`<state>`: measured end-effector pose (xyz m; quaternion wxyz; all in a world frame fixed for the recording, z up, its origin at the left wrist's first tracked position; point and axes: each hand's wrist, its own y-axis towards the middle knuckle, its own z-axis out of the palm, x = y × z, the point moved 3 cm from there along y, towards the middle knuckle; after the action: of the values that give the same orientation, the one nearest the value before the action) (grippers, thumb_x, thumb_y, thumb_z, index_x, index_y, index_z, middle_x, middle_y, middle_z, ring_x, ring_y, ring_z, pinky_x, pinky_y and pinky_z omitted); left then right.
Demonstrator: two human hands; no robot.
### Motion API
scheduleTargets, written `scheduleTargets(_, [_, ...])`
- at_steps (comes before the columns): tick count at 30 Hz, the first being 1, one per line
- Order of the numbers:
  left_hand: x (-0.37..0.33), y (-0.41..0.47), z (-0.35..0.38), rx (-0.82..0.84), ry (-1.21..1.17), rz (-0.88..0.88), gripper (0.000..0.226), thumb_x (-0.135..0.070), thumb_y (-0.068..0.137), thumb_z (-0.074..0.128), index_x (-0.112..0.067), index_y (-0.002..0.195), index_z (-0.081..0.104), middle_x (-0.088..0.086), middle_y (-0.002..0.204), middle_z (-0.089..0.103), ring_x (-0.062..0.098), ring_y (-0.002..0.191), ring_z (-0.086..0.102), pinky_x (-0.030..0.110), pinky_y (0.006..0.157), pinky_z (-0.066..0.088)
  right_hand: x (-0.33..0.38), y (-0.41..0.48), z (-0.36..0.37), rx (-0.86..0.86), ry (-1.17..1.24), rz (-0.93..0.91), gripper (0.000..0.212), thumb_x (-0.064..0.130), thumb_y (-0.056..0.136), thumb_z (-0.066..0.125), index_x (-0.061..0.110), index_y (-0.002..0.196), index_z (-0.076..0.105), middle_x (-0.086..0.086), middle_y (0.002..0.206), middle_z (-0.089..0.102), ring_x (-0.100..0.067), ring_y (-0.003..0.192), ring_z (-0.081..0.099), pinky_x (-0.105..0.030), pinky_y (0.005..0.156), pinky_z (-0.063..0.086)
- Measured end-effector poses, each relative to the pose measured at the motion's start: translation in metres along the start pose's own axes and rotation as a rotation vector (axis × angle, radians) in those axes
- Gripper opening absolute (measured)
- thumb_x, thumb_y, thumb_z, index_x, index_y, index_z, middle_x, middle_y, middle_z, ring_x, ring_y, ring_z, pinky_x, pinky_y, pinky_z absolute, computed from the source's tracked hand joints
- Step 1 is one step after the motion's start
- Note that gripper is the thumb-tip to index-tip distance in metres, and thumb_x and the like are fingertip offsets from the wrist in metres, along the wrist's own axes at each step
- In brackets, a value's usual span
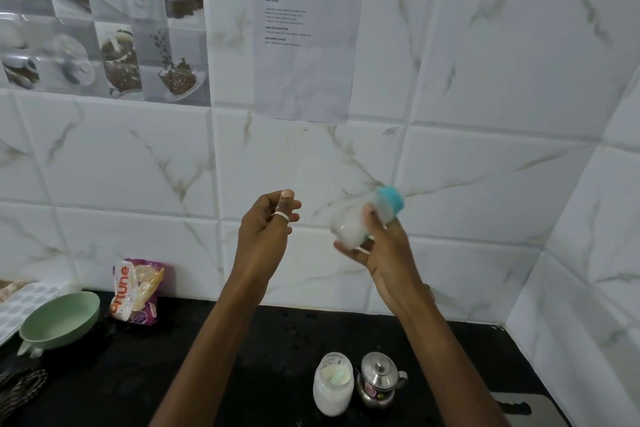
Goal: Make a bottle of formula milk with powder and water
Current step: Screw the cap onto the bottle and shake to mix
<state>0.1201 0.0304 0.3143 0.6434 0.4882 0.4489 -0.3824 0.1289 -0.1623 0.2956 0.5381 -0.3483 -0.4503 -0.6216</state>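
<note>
Powder jar (pixel 333 383); above it, right hand (pixel 384 253) gripping capped milky bottle (pixel 349 225), left hand (pixel 263 229) loosely curled, empty; probably shaking step, firm grip needed next.

White marble-look tile walls (pixel 485 80) w/ taped paper (pixel 306 38), black counter (pixel 207 357).

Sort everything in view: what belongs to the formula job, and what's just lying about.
For the job: bottle, powder jar, kettle.

Lying about: green bowl, snack packet, whisk, wall sheet.
</note>
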Motion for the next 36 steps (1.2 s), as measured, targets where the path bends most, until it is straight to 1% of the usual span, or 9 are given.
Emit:
scheduleTargets(5, [0.000,0.000,-0.004,-0.012,-0.005,-0.001,0.021,-0.040,0.106,0.052,-0.028,0.115,0.067,-0.012,0.106,0.075,0.003,0.095,0.071,0.026,0.085,0.053,0.001,-0.005,0.008,0.136,-0.242,0.047,0.057,0.045,0.081,0.069,0.026,0.132,0.052,-0.011,0.134,0.063,-0.029,0.119,0.068,-0.045,0.087,0.063])
scheduleTargets(9, [0.000,-0.003,-0.003,-0.001,-0.001,0.001,0.022,-0.041,0.105,0.052,-0.028,0.115,0.067,-0.013,0.106,0.075,0.000,0.093,0.071,0.026,0.085,0.053,0.011,0.004,0.000,-0.045,0.064,-0.046,0.060,0.039,0.087,0.067,0.019,0.141,0.050,-0.011,0.133,0.067,-0.033,0.117,0.070,-0.049,0.086,0.063])
scheduleTargets(13, [-0.002,-0.002,-0.007,-0.017,0.001,0.005,0.022,-0.038,0.106,0.051,-0.026,0.118,0.067,-0.011,0.108,0.075,0.004,0.097,0.071,0.027,0.087,0.054,0.006,-0.003,0.009,0.115,-0.200,0.039,0.060,0.042,0.082,0.070,0.021,0.135,0.052,-0.012,0.132,0.066,-0.029,0.116,0.070,-0.046,0.084,0.064])
scheduleTargets(17, [-0.001,-0.004,-0.007,-0.005,0.004,0.001,0.021,-0.039,0.106,0.052,-0.029,0.115,0.067,-0.012,0.107,0.075,0.001,0.094,0.071,0.026,0.085,0.054,0.010,0.001,0.000,-0.045,0.060,-0.044,0.061,0.038,0.086,0.070,0.017,0.140,0.051,-0.012,0.131,0.068,-0.033,0.116,0.070,-0.052,0.088,0.062])
scheduleTargets(21, [-0.004,-0.004,-0.008,-0.010,0.001,0.011,0.019,-0.034,0.107,0.051,-0.028,0.115,0.067,-0.012,0.107,0.075,0.000,0.092,0.070,0.025,0.084,0.052,0.002,-0.003,0.006,0.089,-0.207,0.028,0.065,0.044,0.082,0.073,0.022,0.139,0.051,-0.013,0.135,0.065,-0.031,0.119,0.068,-0.056,0.093,0.060])
scheduleTargets(25, [-0.006,-0.006,-0.006,0.003,0.003,0.016,0.019,-0.036,0.107,0.051,-0.029,0.114,0.067,-0.012,0.106,0.075,-0.003,0.091,0.070,0.025,0.084,0.053,0.014,0.002,-0.002,-0.090,0.094,-0.071,0.056,0.035,0.090,0.067,0.017,0.141,0.050,-0.011,0.131,0.067,-0.034,0.115,0.070,-0.049,0.084,0.063])
scheduleTargets(29, [-0.006,-0.004,-0.007,-0.007,0.000,0.018,0.018,-0.034,0.107,0.051,-0.029,0.113,0.067,-0.012,0.106,0.075,-0.003,0.090,0.070,0.026,0.084,0.052,0.006,-0.005,0.006,0.077,-0.203,0.029,0.064,0.043,0.082,0.072,0.021,0.139,0.051,-0.014,0.134,0.064,-0.032,0.118,0.068,-0.054,0.091,0.061])
scheduleTargets(33, [-0.007,-0.006,-0.004,0.005,0.009,0.014,0.021,-0.034,0.107,0.051,-0.027,0.117,0.067,-0.012,0.107,0.075,0.001,0.094,0.070,0.026,0.085,0.053,0.012,0.000,-0.005,-0.087,0.084,-0.045,0.065,0.040,0.085,0.071,0.016,0.141,0.051,-0.013,0.133,0.066,-0.036,0.117,0.069,-0.052,0.087,0.062])
scheduleTargets(36, [-0.008,-0.005,-0.005,-0.003,0.007,0.018,0.020,-0.034,0.107,0.051,-0.027,0.116,0.067,-0.011,0.107,0.075,0.002,0.095,0.070,0.026,0.085,0.053,0.012,-0.003,-0.003,-0.008,-0.152,-0.005,0.062,0.044,0.083,0.070,0.019,0.137,0.052,-0.012,0.132,0.067,-0.031,0.115,0.071,-0.050,0.087,0.063])
